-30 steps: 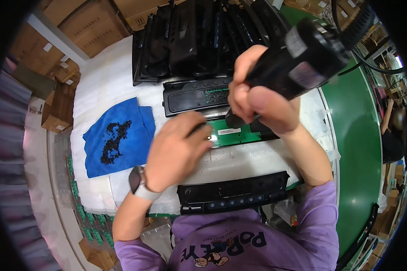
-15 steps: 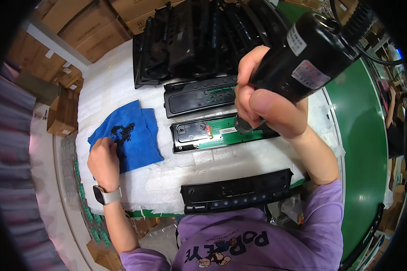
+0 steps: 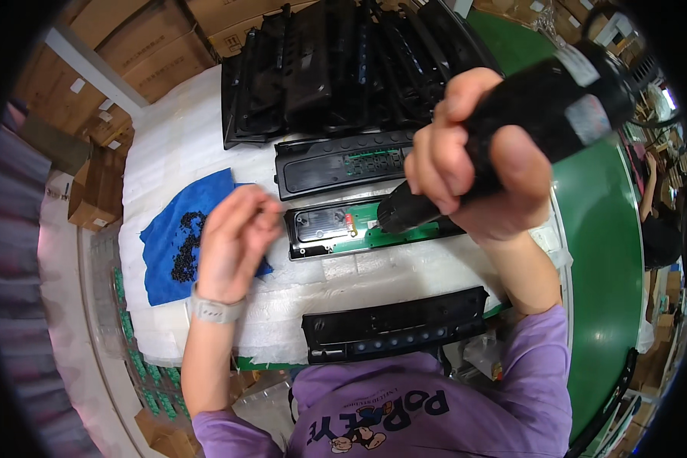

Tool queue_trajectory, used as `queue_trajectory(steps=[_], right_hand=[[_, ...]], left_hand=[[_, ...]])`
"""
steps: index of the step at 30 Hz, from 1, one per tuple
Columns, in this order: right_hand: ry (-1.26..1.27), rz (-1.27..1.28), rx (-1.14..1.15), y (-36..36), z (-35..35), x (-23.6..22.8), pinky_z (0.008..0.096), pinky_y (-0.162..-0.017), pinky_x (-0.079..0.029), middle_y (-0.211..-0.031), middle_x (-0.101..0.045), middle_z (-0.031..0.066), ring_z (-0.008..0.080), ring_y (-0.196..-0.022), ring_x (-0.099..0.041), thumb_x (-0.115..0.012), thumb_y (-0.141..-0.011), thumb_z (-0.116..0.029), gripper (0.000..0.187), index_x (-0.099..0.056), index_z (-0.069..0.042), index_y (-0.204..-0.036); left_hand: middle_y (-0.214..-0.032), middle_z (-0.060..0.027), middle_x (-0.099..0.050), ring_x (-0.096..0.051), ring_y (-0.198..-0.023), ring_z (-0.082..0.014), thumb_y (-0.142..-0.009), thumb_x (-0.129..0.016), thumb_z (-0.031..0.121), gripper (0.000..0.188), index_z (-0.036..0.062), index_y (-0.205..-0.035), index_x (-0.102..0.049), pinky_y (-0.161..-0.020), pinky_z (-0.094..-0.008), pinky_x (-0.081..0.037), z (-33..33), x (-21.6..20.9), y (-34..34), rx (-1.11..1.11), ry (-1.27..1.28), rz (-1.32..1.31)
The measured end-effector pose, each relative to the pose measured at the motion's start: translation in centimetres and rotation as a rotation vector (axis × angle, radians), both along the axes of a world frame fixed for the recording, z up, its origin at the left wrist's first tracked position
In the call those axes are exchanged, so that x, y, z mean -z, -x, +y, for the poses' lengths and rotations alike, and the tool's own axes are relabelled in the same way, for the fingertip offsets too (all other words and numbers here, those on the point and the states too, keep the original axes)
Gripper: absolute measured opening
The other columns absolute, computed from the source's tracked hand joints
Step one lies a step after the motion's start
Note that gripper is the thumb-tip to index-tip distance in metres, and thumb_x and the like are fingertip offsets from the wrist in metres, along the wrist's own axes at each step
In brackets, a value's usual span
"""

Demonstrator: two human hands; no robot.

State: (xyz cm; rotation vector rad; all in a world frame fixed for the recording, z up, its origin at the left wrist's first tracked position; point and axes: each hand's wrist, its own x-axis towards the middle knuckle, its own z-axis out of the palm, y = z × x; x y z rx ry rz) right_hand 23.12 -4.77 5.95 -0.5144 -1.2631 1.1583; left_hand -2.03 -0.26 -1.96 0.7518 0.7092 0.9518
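My right hand (image 3: 481, 160) is wrapped round a black electric screwdriver (image 3: 546, 107), its tip end tilted down over a black panel (image 3: 291, 238) with a green circuit board (image 3: 362, 235). Whether the bit touches the board cannot be seen. My left hand (image 3: 240, 237), fingers curled together in a pinch, is raised between the blue cloth (image 3: 160, 263) and the panel's left end. What it pinches, if anything, is too small to make out. Small black screws (image 3: 187, 263) lie heaped on the cloth.
A second black panel (image 3: 305, 169) lies just beyond. Behind it rises a pile of black panels (image 3: 313, 84). Another black panel (image 3: 393, 327) rests along the table's near edge. Cardboard boxes (image 3: 149, 53) stand at the back left. The screwdriver's cable (image 3: 653, 72) trails off to the right.
My left hand has lifted from the screws on the cloth and moved right toward the panel. My right hand and the screwdriver have tilted and shifted slightly right.
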Motion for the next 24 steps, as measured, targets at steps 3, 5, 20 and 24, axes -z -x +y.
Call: queue_trajectory(steps=[3, 5, 20, 24], right_hand=[[-0.159, 0.160, -0.055, -0.3, -0.1, -0.1, 0.0297, -0.057, -0.041, -0.060, -0.044, -0.0004, 0.0107, -0.046, -0.042, -0.050, -0.084, -0.045, 0.045, -0.042, -0.005, -0.104], [-0.216, 0.258, -0.088, -0.5, -0.2, -0.2, 0.0302, -0.060, -0.041, -0.064, -0.045, -0.0005, 0.0109, -0.048, -0.043, -0.049, -0.085, -0.045, 0.046, -0.043, -0.005, -0.107], [-0.202, 0.246, -0.044, 0.4, -0.6, 0.6, 0.0294, -0.058, -0.041, -0.060, -0.045, -0.0017, 0.0102, -0.047, -0.044, -0.051, -0.084, -0.046, 0.045, -0.044, -0.007, -0.104], [-0.200, 0.228, -0.010, 1.1, -0.9, 0.9, 0.0287, -0.059, -0.041, -0.061, -0.045, -0.0020, 0.0101, -0.047, -0.045, -0.054, -0.082, -0.047, 0.044, -0.043, -0.009, -0.102]], left_hand=[[-0.085, -0.0068, -0.059, -0.050, -0.069, -0.0092, -0.091, -0.047, 0.013, 0.015, 0.0007, -0.096, -0.055, -0.063, -0.0223, -0.044, -0.4, 0.1, -3.6, 0.180, 0.066, -0.089], [-0.085, -0.0053, -0.057, -0.049, -0.068, -0.0083, -0.092, -0.047, 0.013, 0.015, 0.0004, -0.096, -0.054, -0.064, -0.0214, -0.043, -1.0, 0.1, -4.9, 0.259, 0.073, -0.078], [-0.081, -0.0037, -0.059, -0.047, -0.065, -0.0059, -0.090, -0.053, 0.015, 0.015, 0.0013, -0.096, -0.056, -0.061, -0.0181, -0.041, -3.4, 0.1, -5.2, 0.294, 0.067, 0.013], [-0.080, -0.0035, -0.059, -0.048, -0.064, -0.0051, -0.090, -0.054, 0.016, 0.017, 0.0012, -0.096, -0.057, -0.059, -0.0176, -0.042, -3.3, 0.8, -4.9, 0.269, 0.100, 0.022]])
